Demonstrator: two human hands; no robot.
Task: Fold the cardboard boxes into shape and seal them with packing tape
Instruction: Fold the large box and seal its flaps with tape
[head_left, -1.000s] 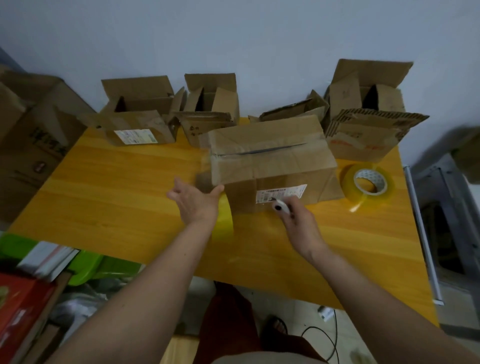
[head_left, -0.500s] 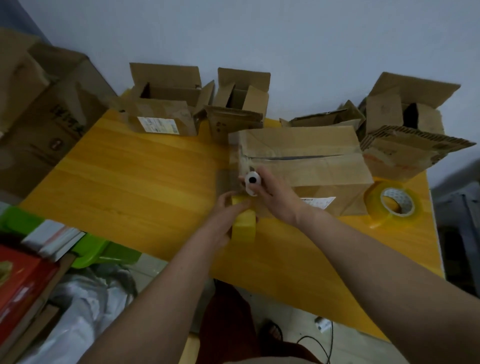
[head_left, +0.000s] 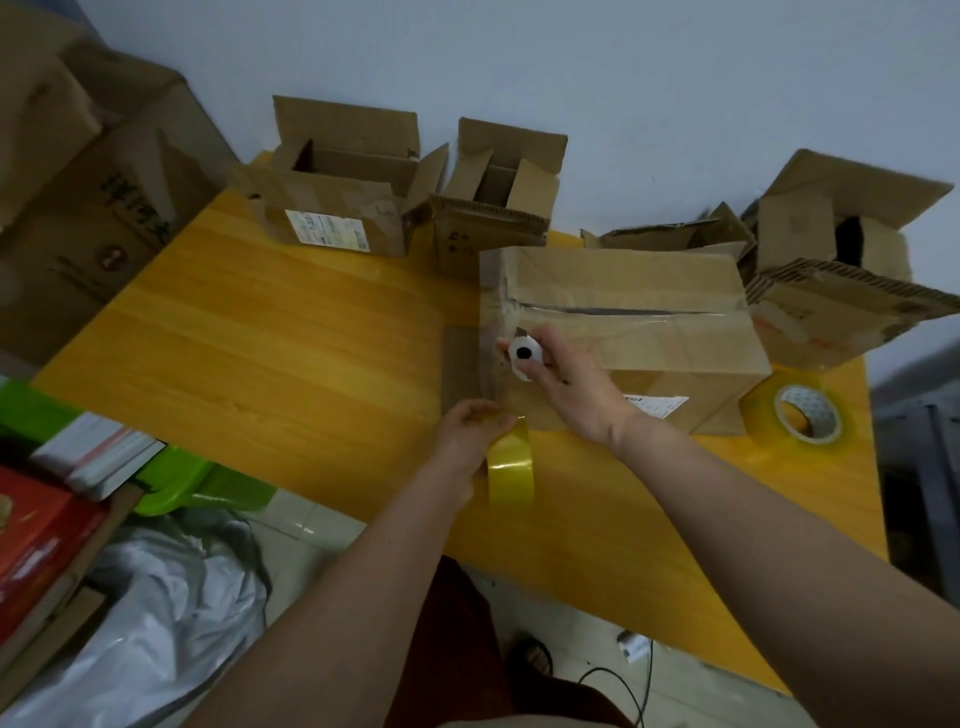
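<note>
- Far left, off the table (head_left: 270, 332), a big brown carton (head_left: 88, 218) stands against the wall; nearer, a green plastic item (head_left: 31, 410), a stack of books (head_left: 98, 457), a red box (head_left: 36, 535) and a crumpled silver bag (head_left: 171, 613).
- At the table's far edge, an open box with a white label (head_left: 332, 208), flaps up, and just right of it a smaller open box (head_left: 498, 202).
- Centre now: the left hand (head_left: 467, 431) grips a yellow tape roll (head_left: 511, 470) at the near edge, fingers curled round its top, a clear strip running up from it to the box's left end.
- The right hand (head_left: 566, 374) is closed round a white cutter (head_left: 524, 353), blade tip touching the tape at the near left corner of the closed box (head_left: 634, 322).
- That closed box lies mid-table, tape along its top seam, a shipping label on its near face.
- Behind it, a flattened carton (head_left: 670, 234).
- Far right, an open box with corrugated flaps (head_left: 841, 270).
- Near right, touching the closed box's corner, a second tape roll (head_left: 795, 415) lies flat.
</note>
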